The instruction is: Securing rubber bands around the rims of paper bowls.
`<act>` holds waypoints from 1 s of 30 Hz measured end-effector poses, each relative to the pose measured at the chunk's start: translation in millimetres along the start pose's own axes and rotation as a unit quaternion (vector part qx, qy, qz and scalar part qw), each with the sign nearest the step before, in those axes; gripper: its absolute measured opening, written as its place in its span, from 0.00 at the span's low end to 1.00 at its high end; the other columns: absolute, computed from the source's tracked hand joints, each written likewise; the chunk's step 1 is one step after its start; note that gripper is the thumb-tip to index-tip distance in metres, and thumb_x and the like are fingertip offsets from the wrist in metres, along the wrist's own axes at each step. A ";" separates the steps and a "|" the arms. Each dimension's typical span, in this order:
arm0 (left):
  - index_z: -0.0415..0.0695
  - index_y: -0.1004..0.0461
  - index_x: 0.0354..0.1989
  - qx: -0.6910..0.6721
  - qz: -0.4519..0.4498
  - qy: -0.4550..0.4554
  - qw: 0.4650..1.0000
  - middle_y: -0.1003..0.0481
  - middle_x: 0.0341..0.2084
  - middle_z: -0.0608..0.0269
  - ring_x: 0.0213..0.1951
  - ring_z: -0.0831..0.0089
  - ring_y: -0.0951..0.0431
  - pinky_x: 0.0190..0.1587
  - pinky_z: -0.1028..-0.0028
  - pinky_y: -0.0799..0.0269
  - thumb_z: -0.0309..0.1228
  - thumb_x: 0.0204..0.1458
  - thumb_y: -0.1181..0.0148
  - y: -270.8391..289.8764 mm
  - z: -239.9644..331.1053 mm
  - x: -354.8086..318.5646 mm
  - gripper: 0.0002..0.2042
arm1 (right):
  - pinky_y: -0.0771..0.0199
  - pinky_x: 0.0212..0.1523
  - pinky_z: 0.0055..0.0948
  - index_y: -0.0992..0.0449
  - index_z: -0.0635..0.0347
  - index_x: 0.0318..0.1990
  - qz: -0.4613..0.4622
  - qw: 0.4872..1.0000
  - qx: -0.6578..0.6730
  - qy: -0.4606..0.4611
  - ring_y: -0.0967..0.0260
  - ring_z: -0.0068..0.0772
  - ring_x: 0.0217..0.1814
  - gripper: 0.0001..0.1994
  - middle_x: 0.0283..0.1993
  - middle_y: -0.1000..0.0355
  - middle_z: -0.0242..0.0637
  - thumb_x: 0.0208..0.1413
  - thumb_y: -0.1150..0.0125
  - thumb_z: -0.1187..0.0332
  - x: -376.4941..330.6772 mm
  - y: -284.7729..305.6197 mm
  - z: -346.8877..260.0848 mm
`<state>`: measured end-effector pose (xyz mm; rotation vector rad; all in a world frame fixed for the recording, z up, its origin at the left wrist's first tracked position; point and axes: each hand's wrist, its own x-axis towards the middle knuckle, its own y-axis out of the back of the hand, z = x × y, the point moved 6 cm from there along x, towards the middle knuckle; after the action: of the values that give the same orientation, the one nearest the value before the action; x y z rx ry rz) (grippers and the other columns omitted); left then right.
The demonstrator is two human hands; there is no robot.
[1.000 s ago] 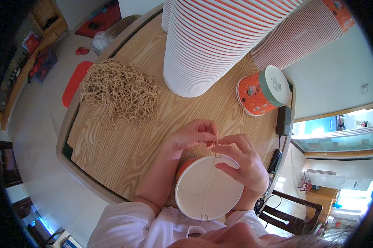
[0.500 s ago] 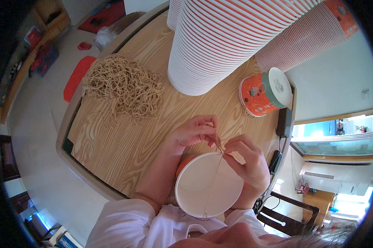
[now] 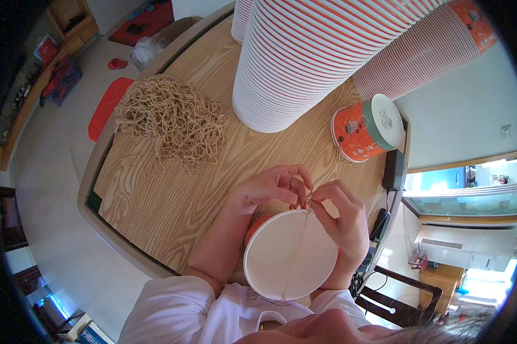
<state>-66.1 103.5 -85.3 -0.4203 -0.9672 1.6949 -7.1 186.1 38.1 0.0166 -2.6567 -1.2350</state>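
Note:
A round paper cup [image 3: 290,255] with a white inside and orange outside sits close to my chest, its mouth facing up. A thin tan string [image 3: 295,252] runs straight across its mouth from the near rim to the far rim. My left hand [image 3: 270,189] and my right hand [image 3: 341,221] meet at the cup's far rim, and their fingertips pinch the string's end there. My right palm also wraps the cup's right side.
A heap of tan strings [image 3: 169,123] lies at the left of the wooden table [image 3: 155,200]. Two tall stacks of striped paper cups [image 3: 310,57] lean across the back. An orange cup [image 3: 364,129] lies on its side at right. A dark chair [image 3: 396,298] stands lower right.
Both hands stay at the cup's far rim, their fingertips drawn slightly closer together on the string. The cup has barely shifted.

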 end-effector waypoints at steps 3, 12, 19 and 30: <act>0.43 0.31 0.40 0.020 0.002 0.030 0.999 0.26 0.29 0.66 0.35 0.77 0.25 0.38 0.79 0.30 0.22 0.43 0.35 1.6 -5.9 -0.9 0.16 | 0.27 0.34 0.33 0.26 0.63 0.33 -0.004 1.000 0.000 -0.011 0.28 0.41 0.34 0.08 0.32 0.29 0.39 0.44 0.36 0.78 2.8 -4.2 1.4; 0.45 0.31 0.38 0.061 0.005 0.014 0.998 0.27 0.30 0.68 0.34 0.79 0.26 0.37 0.80 0.30 0.18 0.41 0.34 6.5 -9.5 3.2 0.17 | 0.28 0.36 0.26 0.26 0.67 0.35 -0.049 0.993 0.036 -0.098 0.25 0.31 0.35 0.08 0.30 0.26 0.41 0.45 0.37 0.81 -4.8 5.2 20.4; 0.43 0.32 0.37 0.064 0.022 0.011 0.998 0.27 0.30 0.66 0.35 0.77 0.24 0.41 0.77 0.28 0.16 0.41 0.35 7.6 -6.9 2.6 0.16 | 0.28 0.39 0.25 0.26 0.68 0.38 -0.078 0.984 0.074 -0.146 0.25 0.32 0.36 0.10 0.34 0.25 0.41 0.46 0.37 0.78 -9.5 4.8 36.4; 0.43 0.31 0.34 0.086 -0.015 -0.017 0.996 0.26 0.30 0.65 0.36 0.78 0.25 0.39 0.78 0.29 0.16 0.42 0.35 12.9 -12.2 4.4 0.14 | 0.29 0.36 0.25 0.23 0.65 0.34 -0.153 0.980 0.055 -0.111 0.27 0.30 0.35 0.08 0.32 0.26 0.39 0.44 0.38 0.81 -2.9 -12.4 41.1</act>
<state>-67.4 111.2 -101.8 -0.2640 -0.8396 1.7462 -13.3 209.4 2.4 0.3354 -3.0010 -1.2365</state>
